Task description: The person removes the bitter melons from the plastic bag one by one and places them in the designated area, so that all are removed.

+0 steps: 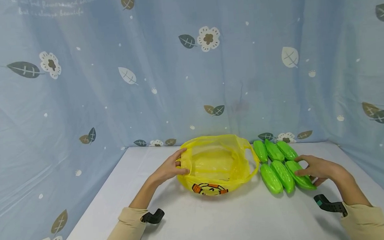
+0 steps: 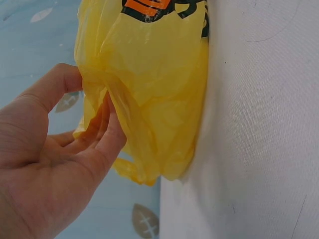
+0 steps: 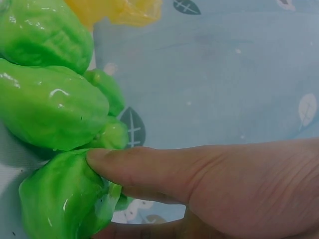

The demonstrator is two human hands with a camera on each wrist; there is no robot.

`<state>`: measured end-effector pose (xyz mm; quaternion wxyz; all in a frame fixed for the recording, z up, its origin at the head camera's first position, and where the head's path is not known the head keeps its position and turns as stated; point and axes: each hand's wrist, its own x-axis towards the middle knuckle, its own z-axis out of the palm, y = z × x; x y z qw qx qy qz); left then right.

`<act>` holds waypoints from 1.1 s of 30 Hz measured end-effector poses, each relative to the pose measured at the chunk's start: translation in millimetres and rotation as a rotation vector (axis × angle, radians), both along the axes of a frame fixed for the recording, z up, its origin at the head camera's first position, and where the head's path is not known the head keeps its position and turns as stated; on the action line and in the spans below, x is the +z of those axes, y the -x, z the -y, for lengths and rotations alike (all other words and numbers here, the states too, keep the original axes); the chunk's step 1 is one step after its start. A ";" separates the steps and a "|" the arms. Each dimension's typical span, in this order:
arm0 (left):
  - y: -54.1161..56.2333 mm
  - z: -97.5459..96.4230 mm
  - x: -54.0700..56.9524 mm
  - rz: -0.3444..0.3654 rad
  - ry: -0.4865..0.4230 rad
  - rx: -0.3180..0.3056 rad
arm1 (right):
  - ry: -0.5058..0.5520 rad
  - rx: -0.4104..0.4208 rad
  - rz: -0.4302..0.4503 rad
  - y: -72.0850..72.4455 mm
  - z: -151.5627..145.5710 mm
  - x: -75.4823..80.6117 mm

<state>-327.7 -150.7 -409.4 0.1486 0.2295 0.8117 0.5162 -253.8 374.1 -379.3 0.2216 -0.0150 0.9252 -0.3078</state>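
A yellow plastic bag [image 1: 213,162] with a printed cartoon lies with its mouth spread open on the table. My left hand [image 1: 169,170] holds its left edge; in the left wrist view the fingers [image 2: 107,132] reach inside a fold of the film, with the thumb outside. Right of the bag, several glossy green bitter melons [image 1: 281,173] lie in two rows. My right hand [image 1: 318,169] grips the rightmost bitter melon [image 1: 300,177] of the near row. In the right wrist view its thumb [image 3: 124,164] presses this melon [image 3: 62,194], with other fingers on the far side, partly hidden.
A white-covered table [image 1: 236,222] carries everything. Blue curtain [image 1: 177,81] with leaf and flower prints encloses the back and both sides. The bag's right handle [image 1: 255,160] lies close against the leftmost melons. Black wrist mounts [image 1: 153,216] sit on both forearms.
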 end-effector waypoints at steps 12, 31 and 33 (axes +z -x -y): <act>0.9 -0.1 0.0 -0.019 0.004 -0.002 | 0.036 -0.010 0.001 -0.5 -2.6 -2.7; 1.0 1.4 0.2 -0.029 0.007 -0.014 | -0.098 0.020 -0.082 -1.5 -4.0 4.3; 1.3 2.1 0.9 -0.032 0.014 -0.011 | -0.107 0.025 -0.105 -2.4 -3.7 6.2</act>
